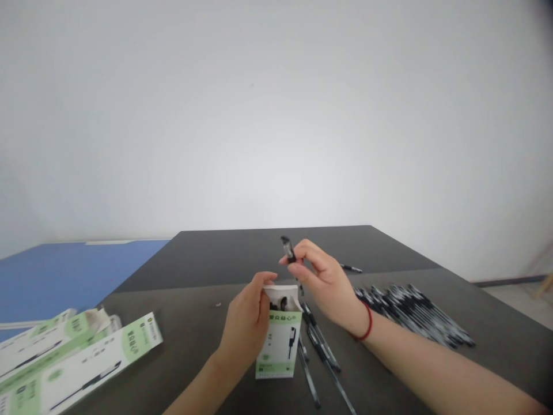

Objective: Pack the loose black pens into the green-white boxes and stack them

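My left hand (249, 320) is wrapped round the left side of a small white-and-green pen box (279, 346), which stands upright with its top open. Dark pen ends (284, 303) show inside the box mouth. Above and to the right of the box, my right hand (319, 279) pinches a black-capped pen (288, 248) between thumb and fingers. The lower part of that pen is mostly hidden by the hand. Several loose pens (319, 340) lie on the dark table just right of the box.
A large pile of pens (415, 314) lies beyond my right forearm, with a single pen (352, 268) farther back. Several white-and-green pen boxes (99, 360) are stacked at the left on the dark table (185, 323). A blue surface (82, 271) and a pale wall (276, 115) lie beyond.
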{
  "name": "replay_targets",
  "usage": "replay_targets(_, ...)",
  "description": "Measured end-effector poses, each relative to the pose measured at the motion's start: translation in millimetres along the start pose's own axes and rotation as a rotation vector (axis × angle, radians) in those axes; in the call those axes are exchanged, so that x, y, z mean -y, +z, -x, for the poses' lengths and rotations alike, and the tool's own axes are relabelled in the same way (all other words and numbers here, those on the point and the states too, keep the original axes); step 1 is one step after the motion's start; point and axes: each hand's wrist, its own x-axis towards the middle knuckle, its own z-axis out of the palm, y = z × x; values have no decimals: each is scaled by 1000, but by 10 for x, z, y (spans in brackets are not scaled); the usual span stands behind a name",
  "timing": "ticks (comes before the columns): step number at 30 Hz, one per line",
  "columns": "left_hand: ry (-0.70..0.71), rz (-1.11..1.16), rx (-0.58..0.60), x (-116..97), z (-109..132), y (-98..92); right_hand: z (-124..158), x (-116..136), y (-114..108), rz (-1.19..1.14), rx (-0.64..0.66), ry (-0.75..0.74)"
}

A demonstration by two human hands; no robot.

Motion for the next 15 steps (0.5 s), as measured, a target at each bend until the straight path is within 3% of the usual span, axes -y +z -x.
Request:
replay_targets(3,1,-33,-18,-1,-8,-21,0,20,-31,-35,-10,122)
replay_targets(10,9,-78,-14,-10,-12,-67,149,11,-5,185,185,117)
replay_targets(15,20,-108,-36,1,66,-102,207,87,-29,204,264,112)
